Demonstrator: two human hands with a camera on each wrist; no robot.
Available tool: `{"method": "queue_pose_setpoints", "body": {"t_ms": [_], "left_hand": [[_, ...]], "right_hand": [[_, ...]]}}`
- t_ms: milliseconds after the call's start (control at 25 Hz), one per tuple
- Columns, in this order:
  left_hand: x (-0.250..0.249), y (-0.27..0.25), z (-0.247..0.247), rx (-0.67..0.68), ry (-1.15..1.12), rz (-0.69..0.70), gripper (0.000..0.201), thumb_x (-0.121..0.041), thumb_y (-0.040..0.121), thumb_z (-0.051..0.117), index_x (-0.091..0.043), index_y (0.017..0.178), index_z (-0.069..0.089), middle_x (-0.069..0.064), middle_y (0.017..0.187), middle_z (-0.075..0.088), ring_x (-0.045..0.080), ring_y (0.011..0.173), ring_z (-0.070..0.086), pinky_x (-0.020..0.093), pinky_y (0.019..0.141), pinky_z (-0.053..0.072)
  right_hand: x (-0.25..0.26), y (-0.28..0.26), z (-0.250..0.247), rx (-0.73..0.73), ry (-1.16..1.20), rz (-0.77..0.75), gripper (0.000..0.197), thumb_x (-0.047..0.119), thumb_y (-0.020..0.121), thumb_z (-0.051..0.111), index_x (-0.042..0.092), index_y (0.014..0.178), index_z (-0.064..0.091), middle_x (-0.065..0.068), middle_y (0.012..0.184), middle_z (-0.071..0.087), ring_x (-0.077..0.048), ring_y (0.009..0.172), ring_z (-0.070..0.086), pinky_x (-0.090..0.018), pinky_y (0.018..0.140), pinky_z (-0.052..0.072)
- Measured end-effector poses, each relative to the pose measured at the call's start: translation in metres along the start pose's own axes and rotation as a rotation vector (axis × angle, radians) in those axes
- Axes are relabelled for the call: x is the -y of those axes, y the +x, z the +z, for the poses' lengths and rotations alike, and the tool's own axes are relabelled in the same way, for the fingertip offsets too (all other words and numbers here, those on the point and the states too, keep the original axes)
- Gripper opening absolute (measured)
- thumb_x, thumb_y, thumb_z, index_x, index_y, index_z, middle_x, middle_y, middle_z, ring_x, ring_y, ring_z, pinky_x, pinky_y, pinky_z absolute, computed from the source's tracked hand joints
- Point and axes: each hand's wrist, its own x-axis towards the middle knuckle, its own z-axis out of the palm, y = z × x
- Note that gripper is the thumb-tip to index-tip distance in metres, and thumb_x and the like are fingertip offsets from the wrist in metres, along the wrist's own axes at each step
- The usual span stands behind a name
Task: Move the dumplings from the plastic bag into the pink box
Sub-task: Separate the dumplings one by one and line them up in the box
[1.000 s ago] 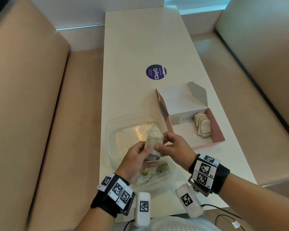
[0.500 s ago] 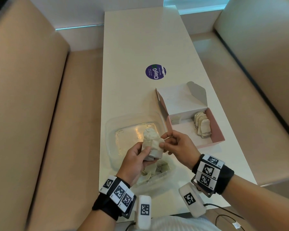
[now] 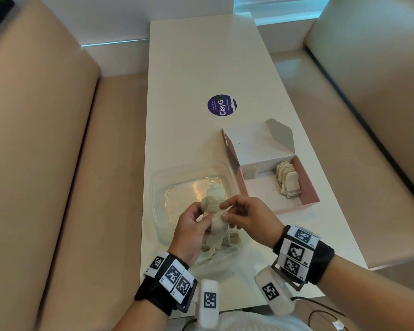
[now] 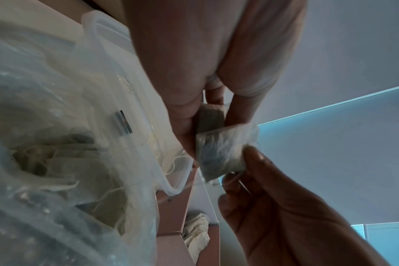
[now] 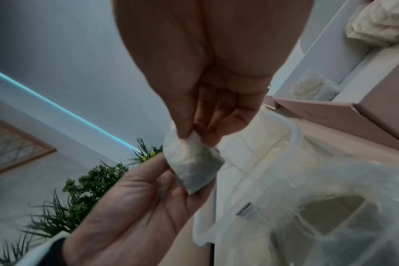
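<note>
Since 1.0 s ago: the dumplings [image 3: 214, 206] sit lower between the hands, right hand [image 3: 246, 217] drawn slightly back. Left hand [image 3: 191, 231] grips the stack above the plastic bag [image 3: 221, 255] near the table's [image 3: 201, 68] near edge; right fingertips pinch 1 piece. Step: separating; next, carry it to the pink box [image 3: 308, 185] by the right edge.

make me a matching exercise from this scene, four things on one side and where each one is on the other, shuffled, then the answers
Things:
1. pink box
2. purple sticker
3. plastic bag
4. clump of dumplings

Places:
A. stuck flat on the table, beyond the box
B. held between the left hand and the right hand
C. lying at the near end of the clear tray
D. open on the table, right of the clear tray, a row of dumplings inside

Pairs: 1-D, 2-A, 3-C, 4-B
</note>
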Motion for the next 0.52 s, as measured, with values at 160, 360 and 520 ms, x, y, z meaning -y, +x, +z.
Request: {"method": "queue_pose_setpoints", "body": {"t_ms": [160,360,520], "left_hand": [[0.0,-0.004,0.003,0.011,-0.035,0.013,0.022,-0.001,0.082,0.067,0.002,0.101,0.058,0.008,0.084,0.071,0.027,0.074,0.069,0.035,0.06,0.056],[0.0,-0.007,0.007,0.002,-0.092,0.013,0.025,0.004,0.079,0.066,0.004,0.102,0.056,0.009,0.091,0.068,0.029,0.077,0.07,0.037,0.062,0.057],[0.002,-0.006,0.009,-0.032,-0.098,0.003,0.033,0.002,0.078,0.068,0.007,0.108,0.055,0.012,0.097,0.066,0.027,0.079,0.07,0.035,0.061,0.056]], "right_hand": [[-0.009,0.002,0.006,-0.117,-0.074,-0.045,0.022,0.013,0.08,0.07,0.03,0.09,0.061,-0.004,0.07,0.066,-0.005,0.058,0.057,-0.02,0.061,0.049],[-0.011,0.0,0.007,-0.164,-0.104,-0.103,0.017,0.014,0.08,0.07,0.029,0.084,0.064,-0.004,0.079,0.067,-0.016,0.071,0.062,-0.035,0.068,0.057],[-0.008,-0.008,0.01,-0.197,-0.132,-0.165,0.033,0.012,0.08,0.07,0.044,0.082,0.06,0.007,0.077,0.064,-0.004,0.07,0.058,-0.025,0.068,0.055]]}}
